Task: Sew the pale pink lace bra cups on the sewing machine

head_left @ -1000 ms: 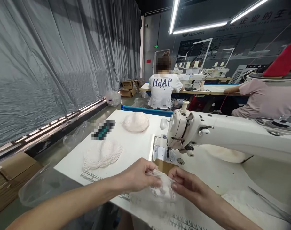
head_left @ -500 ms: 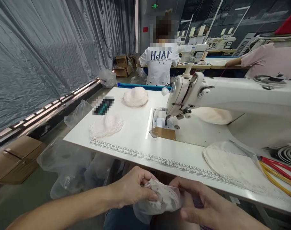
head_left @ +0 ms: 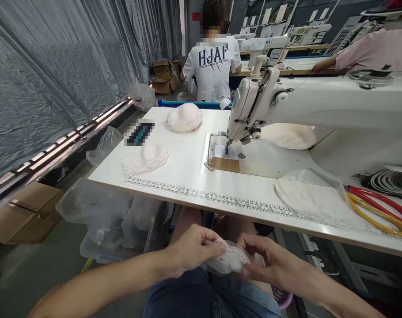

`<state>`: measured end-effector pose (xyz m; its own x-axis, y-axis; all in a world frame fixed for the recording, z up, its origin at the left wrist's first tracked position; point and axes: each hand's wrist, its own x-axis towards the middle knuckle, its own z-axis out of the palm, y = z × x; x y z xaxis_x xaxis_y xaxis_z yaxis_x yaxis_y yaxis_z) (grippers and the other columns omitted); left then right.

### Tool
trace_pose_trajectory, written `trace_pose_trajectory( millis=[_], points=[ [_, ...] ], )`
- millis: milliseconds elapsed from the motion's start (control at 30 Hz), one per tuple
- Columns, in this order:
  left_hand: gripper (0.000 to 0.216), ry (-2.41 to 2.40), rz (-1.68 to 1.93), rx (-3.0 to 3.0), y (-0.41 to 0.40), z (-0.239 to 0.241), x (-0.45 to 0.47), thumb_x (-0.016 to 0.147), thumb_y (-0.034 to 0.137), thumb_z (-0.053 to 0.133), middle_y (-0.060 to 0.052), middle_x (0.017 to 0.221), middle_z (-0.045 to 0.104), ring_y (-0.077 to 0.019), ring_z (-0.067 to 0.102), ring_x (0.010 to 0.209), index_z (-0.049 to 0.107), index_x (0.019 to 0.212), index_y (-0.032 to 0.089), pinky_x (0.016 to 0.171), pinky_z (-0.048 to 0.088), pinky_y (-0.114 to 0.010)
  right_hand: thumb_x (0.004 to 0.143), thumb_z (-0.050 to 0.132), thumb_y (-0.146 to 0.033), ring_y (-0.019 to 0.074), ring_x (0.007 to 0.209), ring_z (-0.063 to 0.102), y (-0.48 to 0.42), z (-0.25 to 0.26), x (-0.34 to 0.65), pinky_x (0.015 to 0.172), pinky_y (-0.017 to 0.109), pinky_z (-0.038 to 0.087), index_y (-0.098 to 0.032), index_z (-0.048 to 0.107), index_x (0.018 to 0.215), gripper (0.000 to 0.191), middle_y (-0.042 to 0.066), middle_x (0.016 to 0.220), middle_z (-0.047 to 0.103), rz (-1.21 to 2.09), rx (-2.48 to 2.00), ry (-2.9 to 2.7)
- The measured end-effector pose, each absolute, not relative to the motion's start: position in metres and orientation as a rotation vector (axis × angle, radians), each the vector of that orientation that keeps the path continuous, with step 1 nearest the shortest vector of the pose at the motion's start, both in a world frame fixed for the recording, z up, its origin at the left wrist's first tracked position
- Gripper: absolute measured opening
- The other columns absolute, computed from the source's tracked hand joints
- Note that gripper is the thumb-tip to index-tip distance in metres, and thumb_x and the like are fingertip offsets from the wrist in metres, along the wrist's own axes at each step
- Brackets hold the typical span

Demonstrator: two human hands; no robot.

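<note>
Lace piece [head_left: 230, 259], long axis left-right, below the surface's [head_left: 187, 168] near edge; left hand [head_left: 191, 247] and right hand [head_left: 263, 260] fingers pinch opposite ends.

- Grey plastic sheeting [head_left: 55, 66] covers the wall at upper left.
- White worktable [head_left: 187, 163] — centre frame.
- Cardboard boxes [head_left: 25, 212] on the floor, lower left.

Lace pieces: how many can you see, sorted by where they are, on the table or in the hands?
On the table: 4, at and
Held in left hand and right hand: 1, lace piece
Total: 5
</note>
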<state>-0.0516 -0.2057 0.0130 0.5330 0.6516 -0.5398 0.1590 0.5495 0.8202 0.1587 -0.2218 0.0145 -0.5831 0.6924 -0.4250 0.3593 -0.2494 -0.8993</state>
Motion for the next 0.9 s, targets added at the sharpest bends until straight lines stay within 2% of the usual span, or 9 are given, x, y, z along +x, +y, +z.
trace_pose_trajectory(
  millis=[67, 233, 433, 600, 800, 900],
  points=[
    [0.049, 0.964, 0.343, 0.975, -0.206, 0.012, -0.052, 0.063, 0.054, 0.071, -0.001, 0.062, 0.057, -0.01, 0.048, 0.059, 0.066, 0.079, 0.008, 0.061, 0.035, -0.023, 0.078, 0.067, -0.038, 0.0096, 0.064, 0.035, -0.223, 0.013, 0.16, 0.056, 0.021, 0.028, -0.019, 0.052, 0.08, 0.025, -0.006, 0.069, 0.041, 1.959, -1.249, -1.716],
    [0.049, 0.941, 0.332, 0.963, -0.205, 0.008, -0.055, 0.061, 0.054, 0.073, 0.0, 0.062, 0.057, -0.0094, 0.047, 0.059, 0.065, 0.078, 0.009, 0.061, 0.035, -0.023, 0.078, 0.066, -0.044, 0.009, 0.06, 0.035, -0.222, 0.009, 0.158, 0.053, 0.022, 0.026, -0.016, 0.051, 0.064, 0.035, -0.005, 0.063, 0.041, 2.021, -1.15, -1.625],
    [0.049, 0.937, 0.291, 0.937, -0.202, 0.005, -0.057, 0.058, 0.052, 0.076, -0.002, 0.065, 0.059, -0.0096, 0.049, 0.058, 0.066, 0.078, 0.009, 0.061, 0.036, -0.024, 0.072, 0.071, -0.045, 0.0098, 0.063, 0.04, -0.221, 0.009, 0.16, 0.055, 0.021, 0.031, -0.016, 0.058, 0.071, 0.031, -0.004, 0.071, 0.046, 2.003, -1.178, -1.646],
    [0.045, 0.931, 0.29, 0.948, -0.2, 0.005, -0.056, 0.064, 0.05, 0.073, -0.002, 0.066, 0.06, -0.0104, 0.05, 0.06, 0.068, 0.08, 0.009, 0.062, 0.037, -0.024, 0.079, 0.061, -0.052, 0.0102, 0.062, 0.037, -0.22, 0.009, 0.157, 0.057, 0.023, 0.031, -0.016, 0.059, 0.069, 0.038, -0.003, 0.069, 0.044, 2.037, -1.112, -1.567],
    [0.041, 0.879, 0.288, 0.961, -0.196, 0.009, -0.06, 0.07, 0.043, 0.069, -0.005, 0.079, 0.065, -0.0123, 0.054, 0.07, 0.069, 0.096, 0.011, 0.069, 0.04, -0.024, 0.069, 0.072, -0.05, 0.0087, 0.059, 0.035, -0.219, 0.009, 0.154, 0.052, 0.022, 0.026, -0.016, 0.057, 0.063, 0.038, -0.004, 0.066, 0.044, 2.02, -1.213, -1.484],
    [0.048, 0.851, 0.253, 0.958, -0.194, 0.01, -0.061, 0.064, 0.036, 0.075, -0.006, 0.081, 0.065, -0.0121, 0.055, 0.07, 0.067, 0.104, 0.011, 0.069, 0.04, -0.024, 0.069, 0.073, -0.045, 0.0073, 0.055, 0.034, -0.219, 0.008, 0.156, 0.049, 0.021, 0.025, -0.016, 0.055, 0.063, 0.035, -0.005, 0.063, 0.044, 2.0, -1.227, -1.484]
  ],
)
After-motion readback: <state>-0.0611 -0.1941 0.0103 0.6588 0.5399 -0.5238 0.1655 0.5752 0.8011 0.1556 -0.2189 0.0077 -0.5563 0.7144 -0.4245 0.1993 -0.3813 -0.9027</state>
